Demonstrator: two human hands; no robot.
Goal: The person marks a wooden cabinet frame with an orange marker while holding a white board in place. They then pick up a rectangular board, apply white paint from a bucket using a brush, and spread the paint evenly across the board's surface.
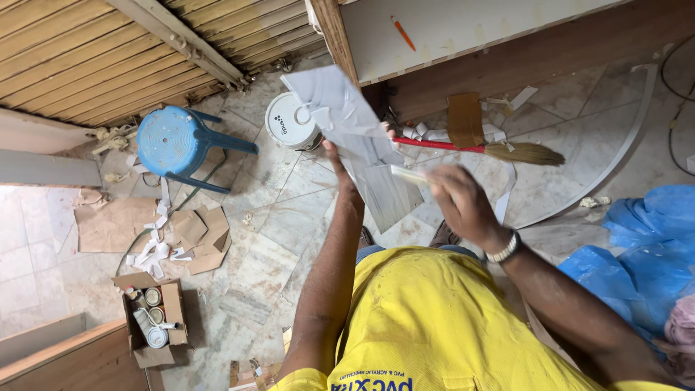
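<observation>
Looking down through the head camera, I see my left hand (334,150) raised in front of me, fingers closed on the lower edge of a grey laminate sheet (355,137) whose protective film is creased and shiny; most of the hand is hidden behind the sheet, with only a fingertip showing past its right side. The sheet is held up off the floor, tilted, its upper corner reaching toward the foot of the wooden cabinet (507,43). My right hand (463,203), with a metal watch band (504,250) on the wrist, is curled shut around a small pale flat tool (409,174), and the tip of that tool touches the face of the sheet near its lower right part. I cannot tell exactly what kind of tool it is. Below the sheet lies a marble-tiled floor (289,217). A white paint bucket (289,122) stands just beside the sheet's upper left edge, and a red-handled broom (492,150) lies behind it along the base of the cabinet. A blue plastic stool (177,141) sits well to the left, with scraps of cardboard (195,235) and white strips strewn below it. An open cardboard box of cans (156,318) stands near the lower left, and blue plastic sheeting (637,246) is bunched at the right edge.
</observation>
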